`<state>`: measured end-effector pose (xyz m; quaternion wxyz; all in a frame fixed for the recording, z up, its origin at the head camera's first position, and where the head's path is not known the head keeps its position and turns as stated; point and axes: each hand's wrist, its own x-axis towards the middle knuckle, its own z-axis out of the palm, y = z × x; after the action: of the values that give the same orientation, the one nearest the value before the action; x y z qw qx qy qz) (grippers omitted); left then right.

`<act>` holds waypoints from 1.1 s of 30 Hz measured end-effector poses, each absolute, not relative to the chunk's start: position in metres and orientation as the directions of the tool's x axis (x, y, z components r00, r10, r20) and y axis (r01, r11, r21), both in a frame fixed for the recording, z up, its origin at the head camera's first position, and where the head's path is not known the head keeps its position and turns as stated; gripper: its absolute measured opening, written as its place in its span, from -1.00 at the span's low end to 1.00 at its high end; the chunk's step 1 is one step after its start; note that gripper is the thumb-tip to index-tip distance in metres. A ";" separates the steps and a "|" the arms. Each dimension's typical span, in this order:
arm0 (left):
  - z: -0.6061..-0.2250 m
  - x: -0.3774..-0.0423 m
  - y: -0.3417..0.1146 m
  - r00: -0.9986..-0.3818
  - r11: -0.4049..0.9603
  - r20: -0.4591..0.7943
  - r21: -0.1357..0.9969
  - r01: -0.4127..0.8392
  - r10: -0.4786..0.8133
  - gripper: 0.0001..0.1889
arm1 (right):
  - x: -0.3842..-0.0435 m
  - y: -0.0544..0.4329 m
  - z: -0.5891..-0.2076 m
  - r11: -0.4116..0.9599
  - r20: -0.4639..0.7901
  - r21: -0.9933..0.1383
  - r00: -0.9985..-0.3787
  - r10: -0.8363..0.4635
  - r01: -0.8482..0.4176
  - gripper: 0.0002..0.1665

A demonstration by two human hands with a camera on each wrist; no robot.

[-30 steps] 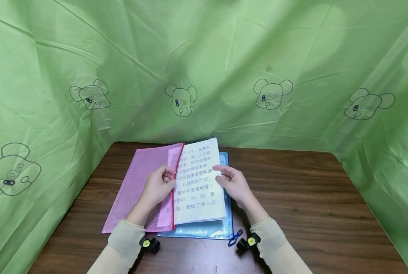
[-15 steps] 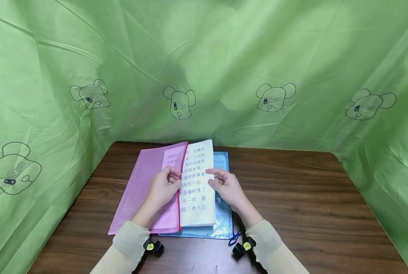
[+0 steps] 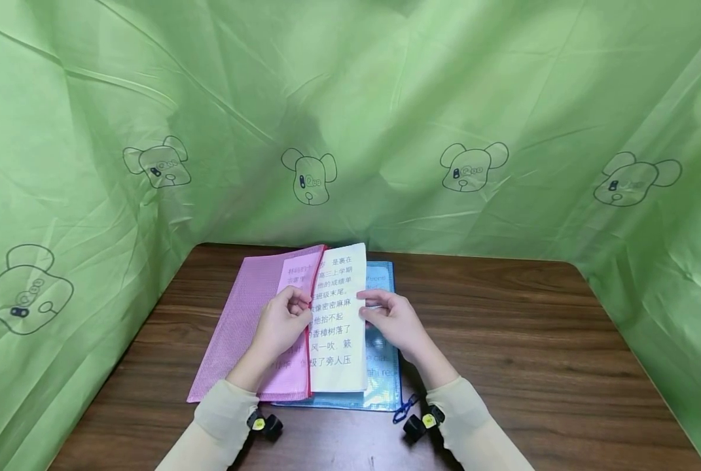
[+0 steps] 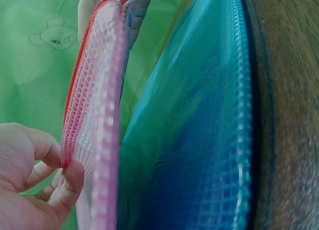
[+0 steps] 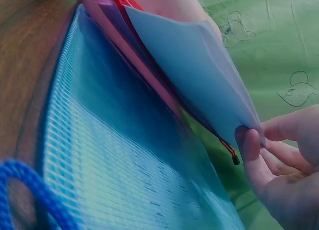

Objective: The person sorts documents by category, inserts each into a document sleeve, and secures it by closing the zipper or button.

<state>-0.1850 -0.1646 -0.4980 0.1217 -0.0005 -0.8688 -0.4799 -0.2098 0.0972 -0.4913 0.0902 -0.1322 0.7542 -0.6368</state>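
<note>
A pink mesh zipper pouch with a red zipper edge is raised at its mouth. My left hand pinches that zipper edge between thumb and fingers, as the left wrist view also shows. Printed paper sheets stick out of the pouch's right side, their left part showing through the pink mesh. With thumb and fingers, my right hand pinches the sheets' right edge. Under both lies a blue mesh zipper pouch, flat on the table, partly covered. In the right wrist view the sheets stand between the pouch's two sides.
The blue pouch's cord loop lies at its near right corner. The brown wooden table extends to both sides. A green curtain with printed bear heads hangs behind and around the table.
The sheets have moved left, farther into the pink pouch, with my right hand following. My left hand and the zipper edge have shifted slightly right. Little changed in the last half second.
</note>
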 end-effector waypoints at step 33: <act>-0.497 -0.169 -0.130 -0.959 0.447 0.283 0.862 0.239 -0.034 -0.75 | -0.197 0.082 -0.495 0.092 0.045 -0.993 -0.953 -0.298 -0.076 -0.66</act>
<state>-0.1693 -0.1295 -0.4969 0.1303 -0.0609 -0.8406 -0.5221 -0.1974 0.0820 -0.4950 0.0841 -0.1275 0.7340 -0.6617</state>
